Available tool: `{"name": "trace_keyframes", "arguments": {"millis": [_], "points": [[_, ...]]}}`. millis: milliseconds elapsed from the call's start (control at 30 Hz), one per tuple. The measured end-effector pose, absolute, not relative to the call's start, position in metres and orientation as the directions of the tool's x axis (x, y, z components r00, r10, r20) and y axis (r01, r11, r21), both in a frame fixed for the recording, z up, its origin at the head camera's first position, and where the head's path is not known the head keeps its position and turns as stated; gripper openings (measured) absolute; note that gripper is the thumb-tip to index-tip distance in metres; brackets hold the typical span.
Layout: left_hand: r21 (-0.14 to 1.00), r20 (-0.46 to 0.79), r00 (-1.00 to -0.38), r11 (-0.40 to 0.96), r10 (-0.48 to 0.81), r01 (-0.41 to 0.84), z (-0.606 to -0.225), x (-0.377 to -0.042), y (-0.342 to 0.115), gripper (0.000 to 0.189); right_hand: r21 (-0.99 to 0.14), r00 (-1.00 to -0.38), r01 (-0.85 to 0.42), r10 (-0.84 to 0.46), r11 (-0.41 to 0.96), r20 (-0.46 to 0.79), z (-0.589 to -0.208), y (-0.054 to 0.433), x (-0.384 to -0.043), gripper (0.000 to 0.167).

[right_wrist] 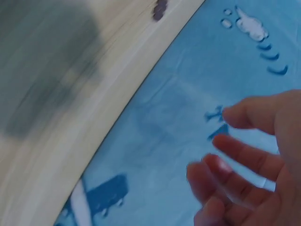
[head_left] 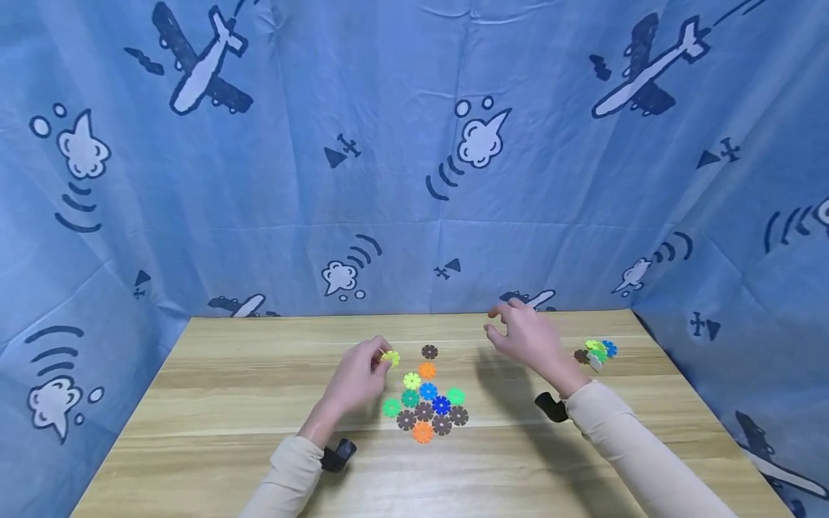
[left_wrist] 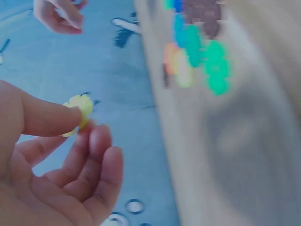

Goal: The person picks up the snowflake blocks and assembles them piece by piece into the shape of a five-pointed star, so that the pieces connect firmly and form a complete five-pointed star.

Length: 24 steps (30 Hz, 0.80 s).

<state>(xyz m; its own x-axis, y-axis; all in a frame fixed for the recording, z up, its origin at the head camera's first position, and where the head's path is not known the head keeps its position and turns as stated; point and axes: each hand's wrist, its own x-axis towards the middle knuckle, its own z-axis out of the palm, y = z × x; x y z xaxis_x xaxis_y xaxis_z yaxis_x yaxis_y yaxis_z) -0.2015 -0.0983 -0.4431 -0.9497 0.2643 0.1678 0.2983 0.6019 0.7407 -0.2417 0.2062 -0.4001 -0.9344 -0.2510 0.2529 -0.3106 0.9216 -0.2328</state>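
My left hand (head_left: 358, 374) pinches a yellow notched disc (head_left: 391, 357) between thumb and fingertips, above the table. In the left wrist view the same yellow disc (left_wrist: 81, 112) shows beyond the thumb. Just right of it, notched plastic discs lie flat in a pattern: a brown disc (head_left: 429, 352) at the far tip, an orange disc (head_left: 427, 370) below, then green, blue and brown ones, with another orange disc (head_left: 423, 432) nearest me. My right hand (head_left: 527, 338) hovers over the back right of the table, fingers loosely bent and holding nothing; the right wrist view shows its fingers (right_wrist: 244, 155) apart.
A small pile of loose discs (head_left: 596, 352), yellow, green, blue, brown and white, lies at the right of the wooden table (head_left: 214, 403). Blue printed cloth (head_left: 388, 180) hangs behind the table and at both sides.
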Motion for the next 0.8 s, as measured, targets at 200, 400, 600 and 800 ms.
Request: {"name": "trace_keyframes", "arguments": {"millis": [200, 400, 600, 800], "points": [[0.743, 0.358, -0.914, 0.535, 0.191, 0.403, -0.414, -0.196, -0.098, 0.010, -0.330, -0.879, -0.477, -0.435, 0.815, 0.195, -0.400, 0.173, -0.252, 0.024], [0.784, 0.394, -0.903, 0.449, 0.172, 0.428, -0.399, -0.190, -0.097, 0.008, -0.345, -0.840, -0.532, -0.533, 0.773, 0.102, -0.401, 0.149, -0.263, 0.027], [0.830, 0.365, -0.915, 0.384, 0.174, 0.404, -0.394, -0.185, -0.095, 0.007, -0.303, -0.784, -0.582, -0.619, 0.755, -0.038, -0.408, 0.134, -0.273, 0.021], [0.822, 0.354, -0.921, 0.415, 0.164, 0.390, -0.393, -0.180, -0.094, 0.006, -0.303, -0.745, -0.575, -0.639, 0.760, -0.191, -0.427, 0.121, -0.277, 0.024]]}}
